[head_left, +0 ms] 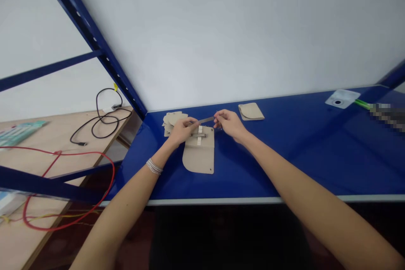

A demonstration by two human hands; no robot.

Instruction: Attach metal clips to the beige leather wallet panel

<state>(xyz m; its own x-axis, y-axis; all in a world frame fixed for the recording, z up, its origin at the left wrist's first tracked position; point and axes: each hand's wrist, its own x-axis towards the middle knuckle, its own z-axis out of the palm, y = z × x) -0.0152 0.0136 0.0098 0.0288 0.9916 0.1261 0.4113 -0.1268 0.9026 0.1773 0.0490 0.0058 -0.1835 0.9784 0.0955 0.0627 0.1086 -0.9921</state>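
Between my two hands a thin, flat grey strip (207, 120), shaped like a nail file, is held by its ends. My left hand (184, 130) pinches its left end; the fingers of my right hand (230, 123) are closed at the other end. Just below lies an unfolded beige case (198, 160) with a rounded corner and small dark snaps. A small metal tool that looks like a nail clipper (202, 135) lies across a white strap (200, 141) on the case's upper part. Partly behind my left hand is a pile of beige cases (174, 118).
On the blue table (284, 147), a folded beige case (252, 111) lies toward the wall, and a pale card (342, 98) with a green strap lies far right. A blue metal post (91, 38) rises at left, beside a wooden table holding a black cable (95, 124) and red cable (110, 164).
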